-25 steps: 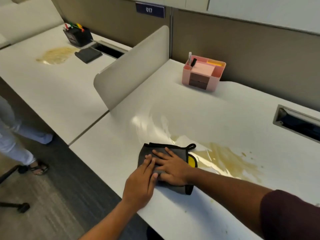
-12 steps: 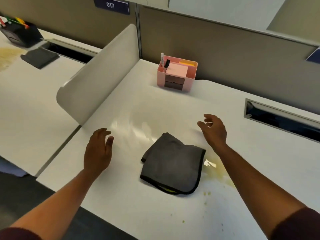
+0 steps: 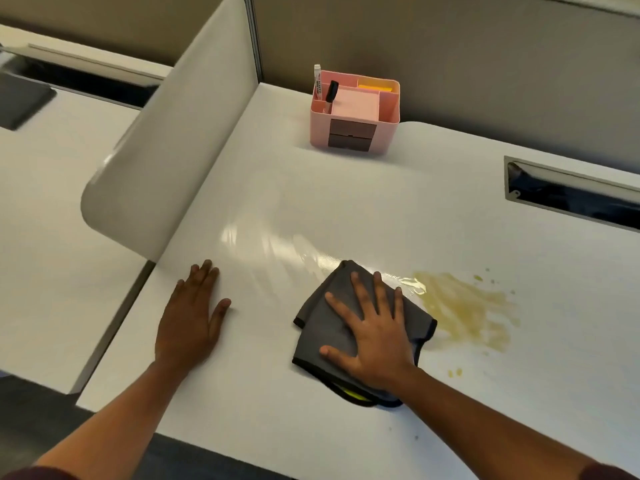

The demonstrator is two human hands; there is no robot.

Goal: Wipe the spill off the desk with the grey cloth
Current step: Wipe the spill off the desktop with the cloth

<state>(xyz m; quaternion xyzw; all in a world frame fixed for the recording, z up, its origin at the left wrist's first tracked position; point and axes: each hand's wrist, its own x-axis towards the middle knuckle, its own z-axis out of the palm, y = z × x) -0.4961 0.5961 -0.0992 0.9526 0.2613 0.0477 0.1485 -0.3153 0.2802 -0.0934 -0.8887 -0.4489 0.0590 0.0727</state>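
A pink desk organiser (image 3: 355, 114) stands at the back of the white desk (image 3: 346, 202), close to the beige partition wall (image 3: 450, 46). Its rear left compartment holds a white marker (image 3: 317, 81) and a black-capped pen (image 3: 331, 95), both upright and leaning slightly. The rear right compartment holds something yellow (image 3: 375, 87), too small to identify. Two dark drawer fronts sit in the organiser's near face.

A curved grey divider panel (image 3: 180, 143) runs along the desk's left side, ending in a rounded corner before the near edge. A rectangular cable slot (image 3: 571, 195) is cut into the desk at the right rear. Between the organiser and the hands the surface is bare, with shiny wet streaks (image 3: 263, 247) across the middle. The desk's near edge runs diagonally below the forearms.

The yellow-brown spill (image 3: 467, 306) lies right of centre, with small droplets around it. The grey cloth (image 3: 325, 327), folded and dark-edged, lies on the desk with its right border touching the spill's left margin; a bit of yellow shows at its near corner.

The right hand (image 3: 375, 337) lies flat on the cloth, palm down, fingers spread and pointing away and slightly left, pressing rather than gripping. The left hand (image 3: 192, 317) rests flat on the bare desk well to the left of the cloth, fingers together and extended, just in front of the divider's end. Both forearms reach in from the near edge.
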